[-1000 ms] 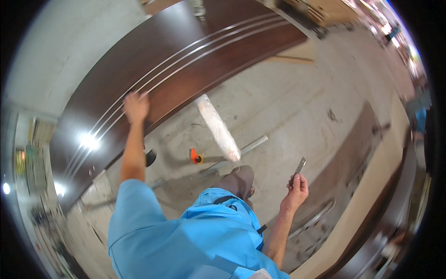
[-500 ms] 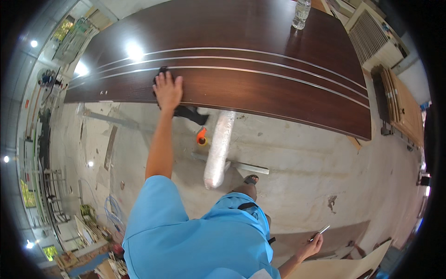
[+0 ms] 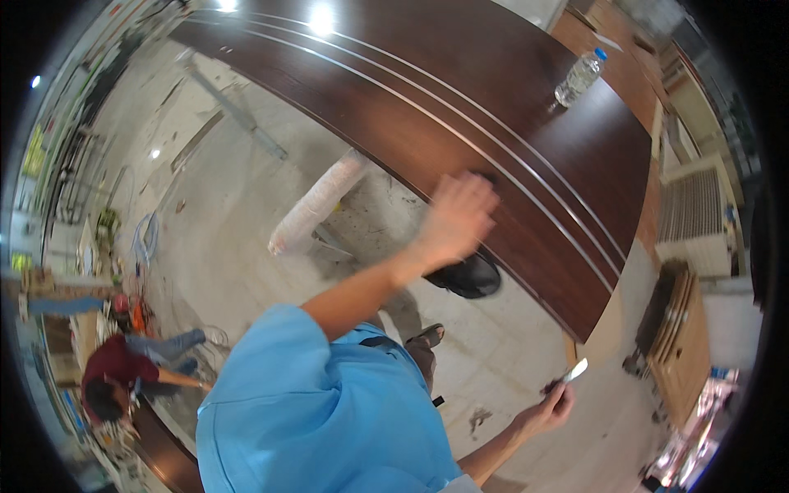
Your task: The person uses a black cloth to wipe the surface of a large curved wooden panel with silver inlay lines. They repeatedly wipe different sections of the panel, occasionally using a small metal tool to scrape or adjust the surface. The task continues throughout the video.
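My left hand [image 3: 457,220] lies flat on the near edge of a long dark brown panel [image 3: 526,107] with thin silver inlay lines. Its fingers are spread and blurred, and nothing is held in it. My right hand [image 3: 549,408] is low at my side, closed around a small tool with a light flat blade [image 3: 574,370] that sticks up from the fist. A clear plastic bottle [image 3: 579,78] with a blue cap stands on the far part of the panel. My blue sleeve fills the lower middle.
A pale roll [image 3: 316,203] lies on the concrete floor under the panel's edge. A person in a dark red top [image 3: 123,370] crouches at the lower left. Stacked wooden boards [image 3: 678,337] stand at the right, and metal strips [image 3: 234,111] lie on the floor.
The view has swung, so the panel now runs diagonally to the right. My left hand has slid along the panel's edge. My right hand still holds the bladed tool.
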Tool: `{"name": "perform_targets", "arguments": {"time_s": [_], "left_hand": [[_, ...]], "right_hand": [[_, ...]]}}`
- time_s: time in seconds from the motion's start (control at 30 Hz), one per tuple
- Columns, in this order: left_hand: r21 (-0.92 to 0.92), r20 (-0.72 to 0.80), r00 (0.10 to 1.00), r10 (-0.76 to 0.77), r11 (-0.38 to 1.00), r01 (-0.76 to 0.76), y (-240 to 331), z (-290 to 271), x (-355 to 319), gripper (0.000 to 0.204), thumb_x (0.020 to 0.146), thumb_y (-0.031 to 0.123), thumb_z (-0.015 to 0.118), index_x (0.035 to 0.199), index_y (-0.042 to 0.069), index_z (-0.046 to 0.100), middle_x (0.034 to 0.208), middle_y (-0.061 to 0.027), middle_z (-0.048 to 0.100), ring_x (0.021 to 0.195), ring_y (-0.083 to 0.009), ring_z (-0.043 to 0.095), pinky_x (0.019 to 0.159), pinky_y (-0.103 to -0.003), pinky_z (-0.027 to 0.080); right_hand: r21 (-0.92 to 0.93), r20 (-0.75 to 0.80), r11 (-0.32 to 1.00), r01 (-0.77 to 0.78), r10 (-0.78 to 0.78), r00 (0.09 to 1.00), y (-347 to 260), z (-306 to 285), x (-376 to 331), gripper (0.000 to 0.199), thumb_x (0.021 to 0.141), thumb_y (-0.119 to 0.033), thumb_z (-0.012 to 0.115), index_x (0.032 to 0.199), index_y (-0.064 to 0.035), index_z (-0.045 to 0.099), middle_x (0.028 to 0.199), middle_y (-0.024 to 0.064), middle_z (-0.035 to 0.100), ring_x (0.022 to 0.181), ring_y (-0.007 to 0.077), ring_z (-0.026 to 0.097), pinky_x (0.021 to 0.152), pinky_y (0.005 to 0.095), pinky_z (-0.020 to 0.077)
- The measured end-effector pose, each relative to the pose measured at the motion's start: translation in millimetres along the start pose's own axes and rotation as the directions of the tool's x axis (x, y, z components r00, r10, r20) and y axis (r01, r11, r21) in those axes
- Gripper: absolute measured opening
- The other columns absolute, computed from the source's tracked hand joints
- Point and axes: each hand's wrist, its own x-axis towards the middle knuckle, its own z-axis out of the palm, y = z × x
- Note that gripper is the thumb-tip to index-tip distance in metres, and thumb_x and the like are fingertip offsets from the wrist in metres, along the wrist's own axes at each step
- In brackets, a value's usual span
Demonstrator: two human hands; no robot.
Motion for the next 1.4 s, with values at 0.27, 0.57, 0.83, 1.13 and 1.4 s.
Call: {"name": "perform_targets", "arguments": {"time_s": [0.27, 0.57, 0.83, 1.13, 1.4], "left_hand": [[-0.389, -0.356, 0.349, -0.867, 0.477, 0.788, -249.8, -12.3, 13.4, 0.074, 0.101, 0.031, 0.063, 0.16, -0.002, 0.034, 0.17, -0.0279, 0.024, 0.157, -0.0475, 0.022, 0.128, -0.053, 0.022], [-0.959, 0.068, 0.247, -0.967, 0.006, 0.284, -254.2, -35.2, 0.0, 0.041, 0.096, 0.019, 0.068, 0.126, -0.008, 0.06, 0.116, -0.0194, 0.072, 0.105, -0.0269, 0.071, 0.088, -0.041, 0.056], [-0.941, 0.106, 0.051, -0.993, -0.084, 0.329, -228.7, -46.6, 16.4, 0.046, 0.098, 0.018, 0.067, 0.132, -0.008, 0.052, 0.123, -0.0181, 0.068, 0.112, -0.0299, 0.068, 0.1, -0.044, 0.055], [-0.96, 0.116, 0.091, -0.989, -0.088, 0.266, -219.9, -54.3, 15.7, 0.05, 0.095, 0.02, 0.069, 0.136, -0.004, 0.051, 0.127, -0.0187, 0.066, 0.113, -0.0312, 0.067, 0.101, -0.047, 0.054], [-0.952, 0.083, 0.088, -0.993, -0.053, 0.302, -222.7, -50.8, 16.3, 0.045, 0.097, 0.018, 0.066, 0.132, -0.006, 0.054, 0.13, -0.022, 0.065, 0.116, -0.0321, 0.066, 0.1, -0.047, 0.055]], "right_hand": [[0.157, 0.198, 0.984, -0.085, 0.053, 0.979, 23.4, 0.4, 102.8, 0.014, 0.102, -0.013, 0.069, 0.105, 0.0009, 0.069, 0.087, 0.0041, 0.064, 0.078, 0.0114, 0.056, 0.068, 0.0272, 0.0452], [0.295, 0.575, 0.935, -0.199, -0.007, 0.818, 34.0, 139.0, 166.0, 0.011, 0.102, -0.012, 0.07, 0.105, -0.0017, 0.069, 0.087, 0.0046, 0.067, 0.073, 0.0097, 0.058, 0.064, 0.0231, 0.0452], [0.056, 0.572, 0.998, -0.033, -0.004, 0.82, 51.9, 188.3, 179.2, 0.012, 0.104, -0.011, 0.066, 0.104, 0.0002, 0.07, 0.086, 0.0056, 0.066, 0.073, 0.0108, 0.058, 0.06, 0.0244, 0.0436], [-0.07, 0.656, 0.995, 0.074, -0.01, 0.755, 50.6, 179.3, 181.7, 0.017, 0.101, -0.012, 0.068, 0.106, 0.0037, 0.07, 0.093, 0.0085, 0.068, 0.077, 0.0138, 0.061, 0.063, 0.0267, 0.0485], [-0.039, 0.688, 0.998, 0.054, -0.012, 0.726, 54.4, 174.7, 184.9, 0.015, 0.099, -0.01, 0.07, 0.104, 0.0041, 0.069, 0.092, 0.0076, 0.067, 0.078, 0.0139, 0.061, 0.065, 0.0273, 0.0489]]}}
